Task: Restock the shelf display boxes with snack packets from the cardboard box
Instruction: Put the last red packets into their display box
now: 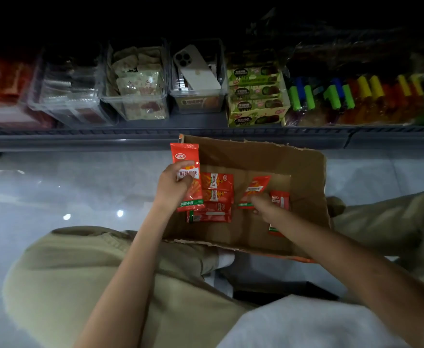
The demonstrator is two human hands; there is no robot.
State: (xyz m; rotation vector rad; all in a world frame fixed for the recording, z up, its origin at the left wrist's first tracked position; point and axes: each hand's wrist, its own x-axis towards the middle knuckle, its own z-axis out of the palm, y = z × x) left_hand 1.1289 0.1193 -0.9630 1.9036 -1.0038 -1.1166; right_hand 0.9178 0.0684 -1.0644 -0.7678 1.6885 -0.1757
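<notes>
Just short of the cardboard box (268, 156), between the person's bent knees (105, 259), both forearms reach forward over its near flap. At the box's left edge the left hand (174, 183) grips a red packet (184, 156) upright, thumb across its face and fingers curled behind. Towards the right inside the box, the right hand (262, 205) pinches the lower end of a tilted packet (255, 188), which looks lifted off the floor of the box. Between the two hands, loose packets (216, 194) lie flat in an overlapping pile. Beyond the box's far wall the clear display boxes (135, 104) stand in a row on the shelf, one holding a phone (196, 69). The gathering step seems in hand; next, the packets must be carried past that far wall and slotted upright into a matching display box
</notes>
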